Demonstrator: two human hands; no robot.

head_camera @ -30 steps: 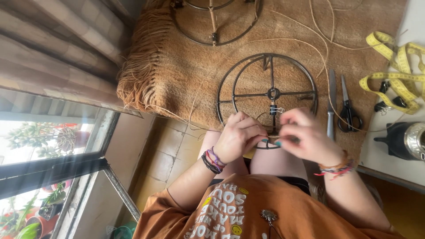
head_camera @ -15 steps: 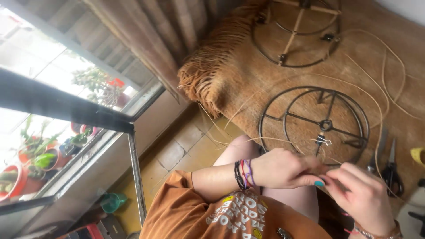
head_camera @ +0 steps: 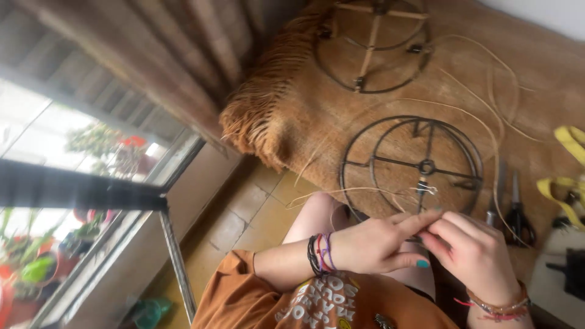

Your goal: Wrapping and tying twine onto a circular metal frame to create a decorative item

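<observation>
Brown fringed woven mat (head_camera: 378,103) is lying across the floor, and the round dark metal wire frame with crossed spokes (head_camera: 412,166) is resting flat on it, just beyond the fingertips of both hands. The left hand (head_camera: 375,244), wearing dark and purple bracelets, is reaching rightward with its forefinger stretched out and its other fingers curled, apparently pinching a pale thin reed strand (head_camera: 353,192) against the frame's near rim, though the grip itself is too blurred to be sure. The right hand (head_camera: 475,253) is meeting it fingertip to fingertip, fingers bent inward as if gripping the same strand. Both hands are lying about equally near the rim. Further right, black-handled scissors (head_camera: 517,210) are lying alongside the frame, blades pointing away.
</observation>
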